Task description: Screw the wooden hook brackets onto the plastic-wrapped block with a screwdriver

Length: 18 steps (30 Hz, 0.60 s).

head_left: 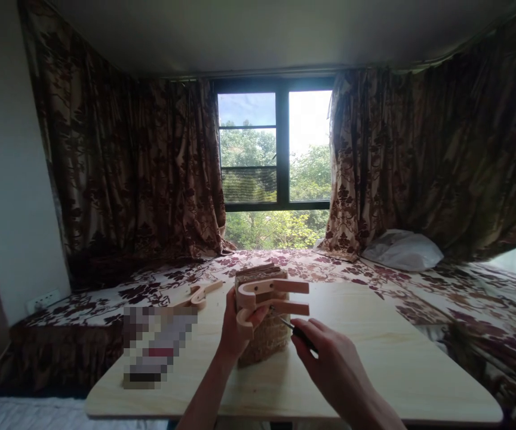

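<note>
My left hand is closed on a pale, curved wooden hook, its thumb pressing on the front near the bend. A similar upper wooden hook with dark screw holes lies just above it. Both hooks rest against a brown, rough-sided block standing on the table. In my right hand is a screwdriver with a dark handle. Its thin shaft points up and left, and the tip meets the lower hook near my left thumb. Whether a screw sits at the tip is too small to tell.
The pale wooden table has rounded corners. More curved wooden pieces lie at its far left, behind a blurred-out item. Beyond are a flower-patterned covered ledge, a white plastic bag, curtains and a window.
</note>
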Tool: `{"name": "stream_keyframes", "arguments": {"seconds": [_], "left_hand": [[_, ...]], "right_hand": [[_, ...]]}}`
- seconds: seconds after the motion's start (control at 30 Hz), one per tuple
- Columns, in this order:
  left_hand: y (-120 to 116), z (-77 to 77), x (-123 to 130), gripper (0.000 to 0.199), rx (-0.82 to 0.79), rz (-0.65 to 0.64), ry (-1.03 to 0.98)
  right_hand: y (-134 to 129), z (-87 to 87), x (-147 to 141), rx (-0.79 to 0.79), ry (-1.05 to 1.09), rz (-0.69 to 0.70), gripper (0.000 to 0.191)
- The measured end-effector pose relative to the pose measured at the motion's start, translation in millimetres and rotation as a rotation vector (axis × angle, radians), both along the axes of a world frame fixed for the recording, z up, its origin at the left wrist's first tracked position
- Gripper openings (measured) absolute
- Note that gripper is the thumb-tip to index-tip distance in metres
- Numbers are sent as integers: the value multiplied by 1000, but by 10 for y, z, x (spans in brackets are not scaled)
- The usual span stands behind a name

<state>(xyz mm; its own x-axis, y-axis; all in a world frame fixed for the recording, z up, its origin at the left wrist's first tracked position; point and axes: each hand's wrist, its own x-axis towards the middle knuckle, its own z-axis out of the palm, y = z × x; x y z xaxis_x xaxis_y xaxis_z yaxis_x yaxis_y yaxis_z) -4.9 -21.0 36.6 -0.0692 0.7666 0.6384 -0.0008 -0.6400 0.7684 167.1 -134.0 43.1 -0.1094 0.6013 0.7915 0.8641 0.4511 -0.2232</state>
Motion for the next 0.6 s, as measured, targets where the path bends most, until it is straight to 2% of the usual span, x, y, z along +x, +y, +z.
{"name": "stream_keyframes", "arguments": {"seconds": [0.17,0.33,0.5,0.6], "left_hand": [[-29,-111,27,43,-283,-154,-71],[-235,-236,-3,48,-619,-339,-94],[-458,-154,-74,54,-754,-434,14],[-481,-106,-137,54,-725,-404,124]], "right_hand": [[-138,105,205,-69,303,59,18],[-74,189,321,-200,422,104,24],[306,13,242,-281,449,195,32],[508,-108,212,-281,484,232,28]]}}
